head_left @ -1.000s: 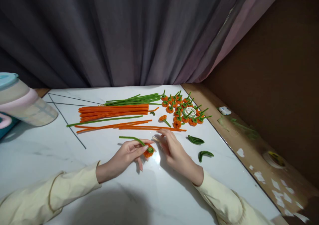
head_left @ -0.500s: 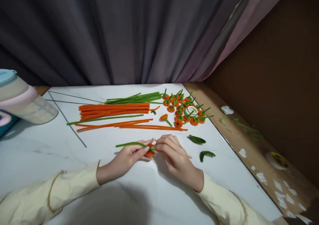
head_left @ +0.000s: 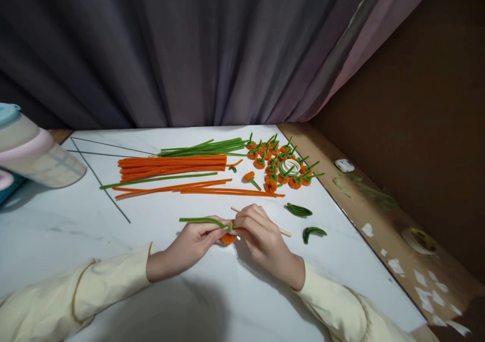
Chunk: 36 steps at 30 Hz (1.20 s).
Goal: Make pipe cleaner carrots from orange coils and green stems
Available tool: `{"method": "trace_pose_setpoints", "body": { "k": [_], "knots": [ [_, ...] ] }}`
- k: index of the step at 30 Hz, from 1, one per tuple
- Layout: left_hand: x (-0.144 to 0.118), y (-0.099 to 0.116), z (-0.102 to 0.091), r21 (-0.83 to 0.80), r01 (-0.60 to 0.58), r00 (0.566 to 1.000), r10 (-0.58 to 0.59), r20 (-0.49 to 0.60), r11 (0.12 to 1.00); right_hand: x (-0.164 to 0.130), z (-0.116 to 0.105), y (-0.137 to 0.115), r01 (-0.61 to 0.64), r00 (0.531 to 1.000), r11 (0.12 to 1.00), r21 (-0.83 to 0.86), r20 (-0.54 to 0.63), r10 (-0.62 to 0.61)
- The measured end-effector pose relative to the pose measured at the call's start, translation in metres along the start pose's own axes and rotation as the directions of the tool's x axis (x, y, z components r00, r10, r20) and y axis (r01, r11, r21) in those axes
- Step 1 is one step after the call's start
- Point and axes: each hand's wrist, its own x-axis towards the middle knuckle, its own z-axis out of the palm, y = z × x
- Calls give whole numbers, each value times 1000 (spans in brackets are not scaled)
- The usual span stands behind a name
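Head view: left hand (head_left: 189, 246) pinched around orange coil (head_left: 228, 238)

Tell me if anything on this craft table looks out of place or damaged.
The brown ledge right of the white table looks worn: pale torn patches and green smears. One short green pipe-cleaner scrap lies apart from the straight bundles.

No text, label, brand, number or sign can be read anywhere in the view. The small white object (head_left: 344, 165) far to the right of the fingers and the container (head_left: 34, 155) far to their left show no legible marking.
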Motion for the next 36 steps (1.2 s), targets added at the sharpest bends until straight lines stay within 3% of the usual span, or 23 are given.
{"method": "trace_pose_setpoints", "body": {
  "k": [5,8,12,14,20,24,28,32,36],
  "knots": [
    [2,-3,0,-192,136,989,-146,-37,972,4,-12,1,12,997,1000,-1,80,-12],
    [2,-3,-1,-206,124,986,-143,-84,971,5,-18,0,-110,985,993,39,137,104],
    [-1,-6,-1,-10,-46,990,45,-137,999,7,-17,-5,-398,903,903,165,243,353],
    [-3,-9,0,126,-145,976,162,-142,981,8,-15,-7,-483,862,851,205,284,421],
    [-6,-16,1,394,-450,851,518,-83,802,5,-9,-9,-603,797,729,323,286,532],
    [-7,-17,0,473,-481,833,553,-16,738,5,-3,-11,-690,710,526,497,324,626],
    [-7,-22,-1,481,-480,830,558,-24,734,9,-2,-15,-719,636,345,603,371,677],
    [-6,-24,0,470,-487,824,565,-30,736,12,-5,-18,-711,605,253,656,388,695],
    [-6,-19,0,446,-523,808,589,-11,726,13,-8,-19,-701,598,225,677,386,702]
  ]
}}
